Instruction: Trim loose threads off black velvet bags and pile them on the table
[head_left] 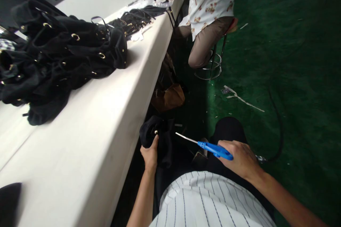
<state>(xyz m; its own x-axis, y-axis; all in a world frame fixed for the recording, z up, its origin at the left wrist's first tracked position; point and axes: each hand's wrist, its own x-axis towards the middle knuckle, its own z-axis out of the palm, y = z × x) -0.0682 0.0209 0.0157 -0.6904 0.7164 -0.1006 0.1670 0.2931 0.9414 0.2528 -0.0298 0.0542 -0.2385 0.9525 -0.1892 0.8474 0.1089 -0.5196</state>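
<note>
My left hand (pixel 150 154) grips a black fabric bag (pixel 166 142) below the table's edge, its thumb close to a small gold-coloured metal fitting. The bag hangs over my lap, and its lower part blends into my dark trousers. In my right hand (pixel 238 158), above my thigh, is a blue air blow gun (pixel 215 149) with a thin metal nozzle. That nozzle points left toward the bag, with a gap between them. A metal connector and dark hose (pixel 279 138) run from behind the right hand.
A pile of black bags with gold eyelets (pixel 71 49) covers part of the white table (pixel 106 113) on my left. Further along, a co-worker (pixel 213 10) sits on a stool handling something at the table. A brown bag (pixel 170 97) and scraps (pixel 243 98) lie on the green floor.
</note>
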